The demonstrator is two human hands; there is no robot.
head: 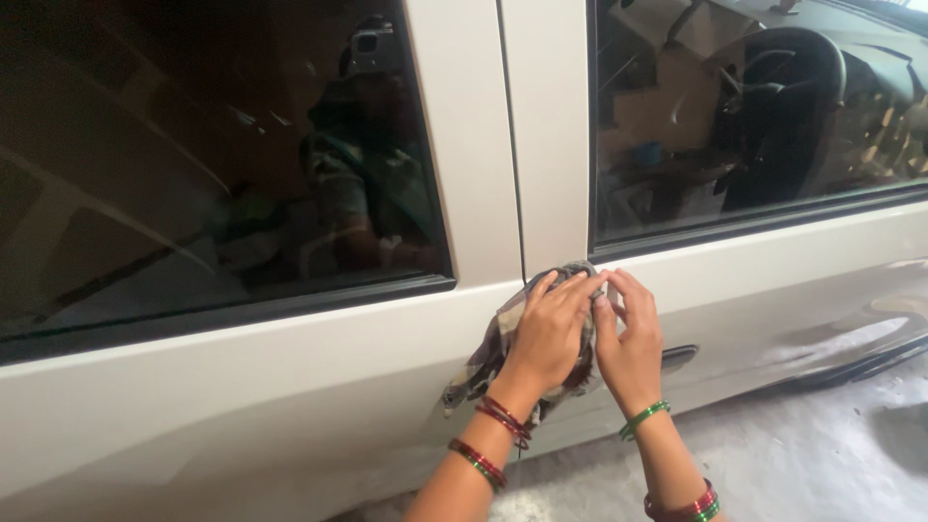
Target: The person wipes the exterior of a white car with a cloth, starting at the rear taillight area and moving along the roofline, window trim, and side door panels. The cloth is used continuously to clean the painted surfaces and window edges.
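Observation:
A white car (290, 377) stands side-on in the head view, its two doors meeting at a vertical seam. My left hand (549, 329) presses a checked cloth (480, 365) flat against the door just below the windows, at the seam. My right hand (630, 343) lies beside it on the cloth's right edge, fingers pointing up. Both wrists wear red and green bangles. The cloth's loose end hangs down to the left of my left wrist.
The dark rear window (213, 155) reflects a person. Through the front window (764, 106) a steering wheel (788, 68) shows. A dark door handle (679, 356) sits right of my right hand. Grey concrete floor (802, 454) lies below the car.

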